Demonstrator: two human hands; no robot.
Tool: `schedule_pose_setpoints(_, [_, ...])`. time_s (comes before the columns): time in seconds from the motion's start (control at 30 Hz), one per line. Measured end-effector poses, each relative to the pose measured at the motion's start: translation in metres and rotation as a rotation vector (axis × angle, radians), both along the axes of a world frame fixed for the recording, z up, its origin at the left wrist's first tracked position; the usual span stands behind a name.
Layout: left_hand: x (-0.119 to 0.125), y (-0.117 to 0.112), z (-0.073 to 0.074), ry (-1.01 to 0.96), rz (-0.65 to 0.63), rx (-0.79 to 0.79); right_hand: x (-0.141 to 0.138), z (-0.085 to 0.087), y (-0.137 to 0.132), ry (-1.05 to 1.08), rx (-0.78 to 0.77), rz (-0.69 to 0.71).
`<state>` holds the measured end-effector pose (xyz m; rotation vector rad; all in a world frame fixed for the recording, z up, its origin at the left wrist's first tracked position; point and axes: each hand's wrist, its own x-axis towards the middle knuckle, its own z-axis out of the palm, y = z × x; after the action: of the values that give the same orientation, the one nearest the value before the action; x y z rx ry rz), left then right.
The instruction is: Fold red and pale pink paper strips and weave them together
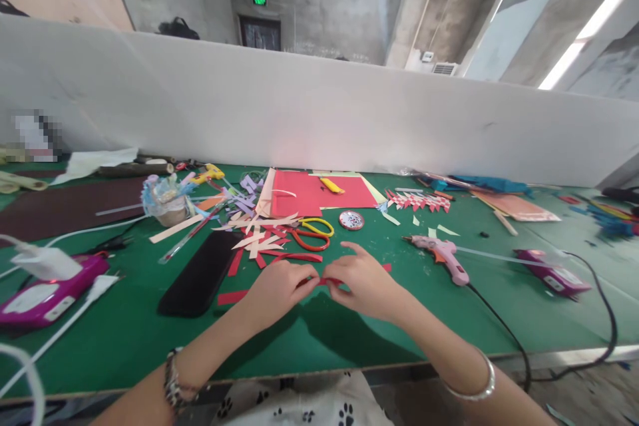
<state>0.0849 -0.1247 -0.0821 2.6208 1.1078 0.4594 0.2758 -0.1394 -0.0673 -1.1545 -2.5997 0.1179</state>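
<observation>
Between my two hands a narrow red paper strip [329,281] shows, pinched at the fingertips. My left hand [283,287] is closed on its left end, and my right hand [363,283] grips it with thumb and fingers, the index finger lifted. Part of the strip is hidden behind the fingers. Just beyond my left hand lie loose red strips [299,257] and pale pink strips [259,239]. Scissors [312,239] with one yellow and one red handle rest past the hands. Another red strip [232,297] lies by my left forearm.
A black phone [200,276] lies at left. Red paper sheets [298,194] carry a yellow utility knife [332,185]. A round tin [351,219] is beyond my hands. At right are a pink glue gun [444,256] and a purple power strip [554,273], with cords trailing.
</observation>
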Motion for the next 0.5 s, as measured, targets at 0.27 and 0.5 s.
schedule_pose_setpoints(0.27, [0.003,-0.006,0.005,-0.082,0.009,-0.101,-0.005,-0.013,0.007,0.065,0.087,-0.094])
schedule_pose_setpoints(0.5, [-0.034,0.003,0.009,-0.119,0.091,-0.238,0.049,-0.018,0.008,0.043,0.194,-0.2])
